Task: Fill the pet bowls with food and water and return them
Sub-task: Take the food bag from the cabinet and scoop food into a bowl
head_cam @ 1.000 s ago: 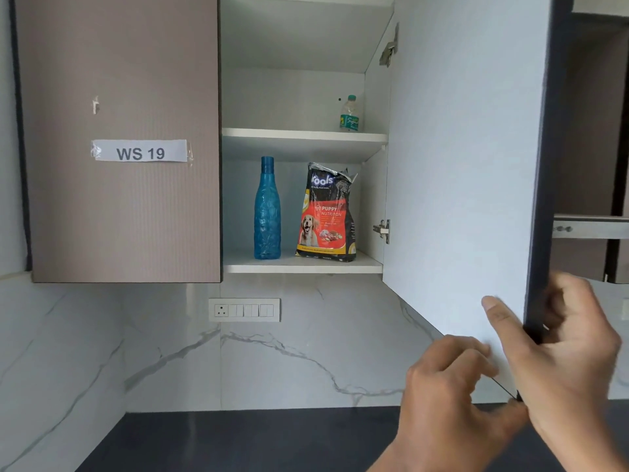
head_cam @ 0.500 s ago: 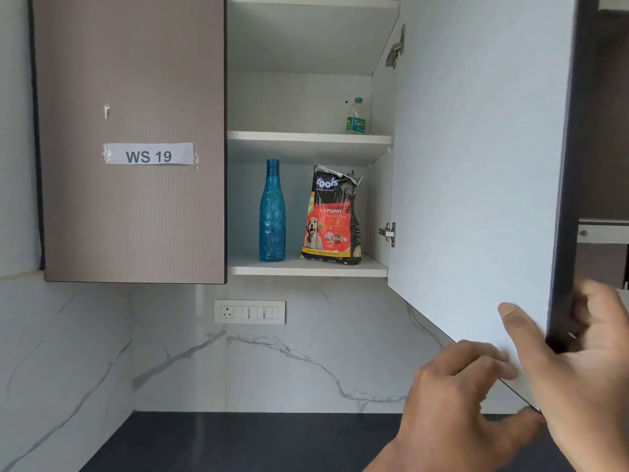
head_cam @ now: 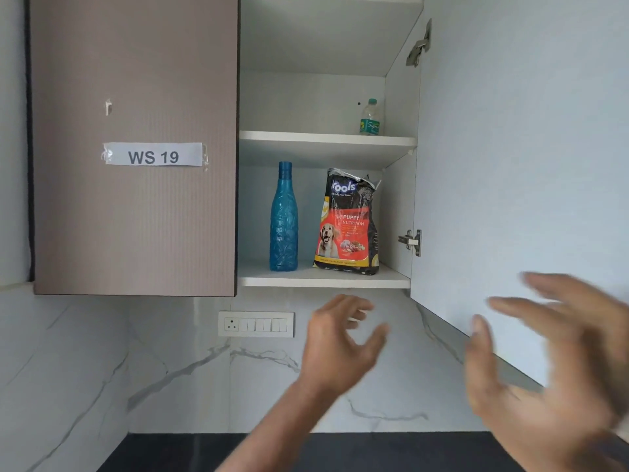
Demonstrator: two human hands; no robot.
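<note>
Inside the open wall cabinet, a blue textured bottle (head_cam: 283, 218) stands upright on the lower shelf (head_cam: 323, 280). To its right leans a black and red bag of puppy food (head_cam: 349, 226). My left hand (head_cam: 340, 342) is raised below the shelf, fingers apart, holding nothing. My right hand (head_cam: 551, 366) is blurred in front of the open white door (head_cam: 510, 165), fingers spread, off the door's edge. No pet bowls are in view.
A small clear water bottle (head_cam: 370, 117) stands on the upper shelf. The left door (head_cam: 136, 216) is closed and labelled WS 19. A socket and switch plate (head_cam: 256, 323) sits on the marble wall. A dark counter (head_cam: 170, 451) runs along the bottom.
Both hands have let go of the right door's lower edge. My left hand has moved left and up toward the shelf; my right hand has opened and pulled back.
</note>
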